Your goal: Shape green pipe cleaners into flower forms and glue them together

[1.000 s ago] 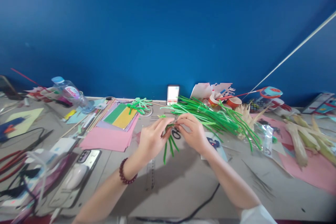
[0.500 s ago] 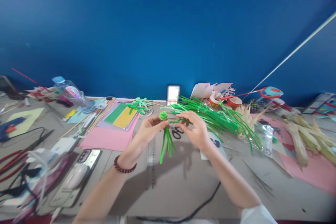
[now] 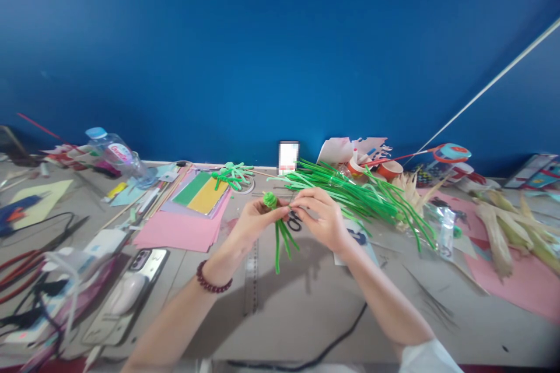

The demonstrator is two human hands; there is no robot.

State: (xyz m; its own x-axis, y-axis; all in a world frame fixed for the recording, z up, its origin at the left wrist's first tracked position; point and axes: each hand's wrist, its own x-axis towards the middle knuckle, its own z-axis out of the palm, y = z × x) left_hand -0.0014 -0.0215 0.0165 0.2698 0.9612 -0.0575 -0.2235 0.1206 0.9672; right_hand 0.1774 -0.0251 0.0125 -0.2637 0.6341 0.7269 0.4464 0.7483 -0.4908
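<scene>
My left hand [image 3: 261,214] is closed round a small bundle of green pipe cleaners [image 3: 283,239]. A coiled bright green ball [image 3: 270,200] tops the bundle above my thumb, and several loose ends hang down below. My right hand [image 3: 318,214] is closed in a pinch just right of my left fingertips, on a green pipe cleaner of the same bundle; most of that strand is hidden by the fingers. Black-handled scissors [image 3: 294,222] lie on the table behind, partly covered by my right hand. A clear ruler [image 3: 251,280] rests below my left hand.
A pile of long green pipe cleaners [image 3: 350,189] lies at back right, near paper cups [image 3: 389,170] and corn husks [image 3: 499,239]. Coloured sheets [image 3: 175,230], a tilted plastic bottle [image 3: 116,151] and a phone [image 3: 126,297] are leftward. A lit screen [image 3: 289,157] stands against the blue wall.
My right hand has moved left, its fingertips now close to my left thumb. The green strand stretched between my hands has shortened from view. The bundle's hanging ends have swung slightly right.
</scene>
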